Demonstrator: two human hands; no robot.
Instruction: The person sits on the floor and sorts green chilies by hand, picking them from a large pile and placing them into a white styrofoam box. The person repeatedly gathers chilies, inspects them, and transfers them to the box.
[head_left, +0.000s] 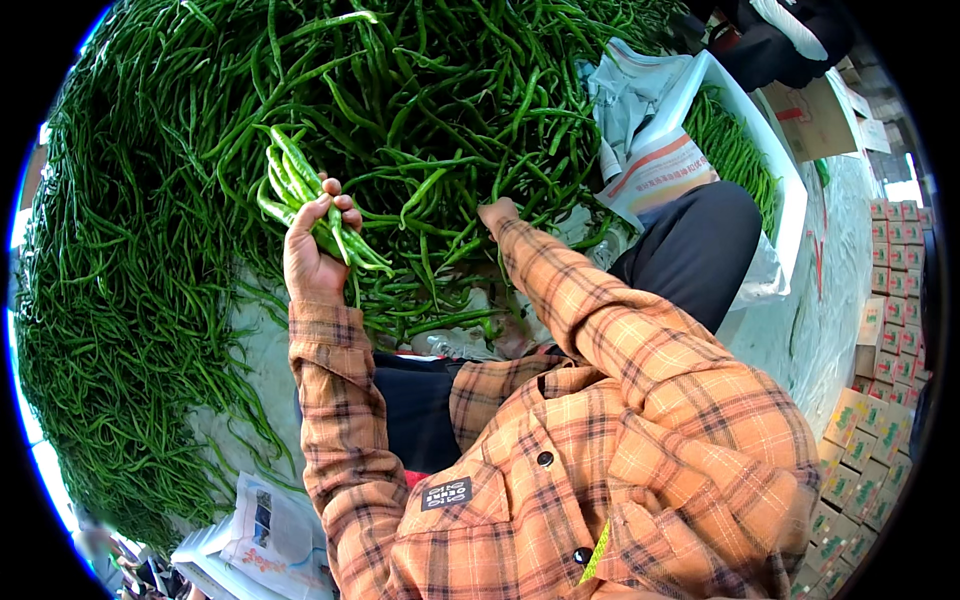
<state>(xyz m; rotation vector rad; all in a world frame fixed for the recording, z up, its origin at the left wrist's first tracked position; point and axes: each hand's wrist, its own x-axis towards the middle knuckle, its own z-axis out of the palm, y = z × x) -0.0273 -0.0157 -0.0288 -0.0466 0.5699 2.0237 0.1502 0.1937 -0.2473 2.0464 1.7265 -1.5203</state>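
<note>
My left hand (321, 255) is closed around a bunch of long green chili peppers (296, 176), held above the edge of a large heap. Their tips stick out on both sides of the fingers. To its right, my right hand (498, 213) reaches down into the loose peppers of the heap (420, 127). Its fingers are bent and partly hidden behind the wrist, so whether a pepper is between them is unclear.
Beside my right knee stands a white foam box (791, 217) partly filled with peppers, a printed plastic bag (660, 176) over its side. Another white box with a bag (274, 540) is at lower left. Stacked cartons (862, 457) line the right. A person's dark-clothed leg (776, 56) is at upper right.
</note>
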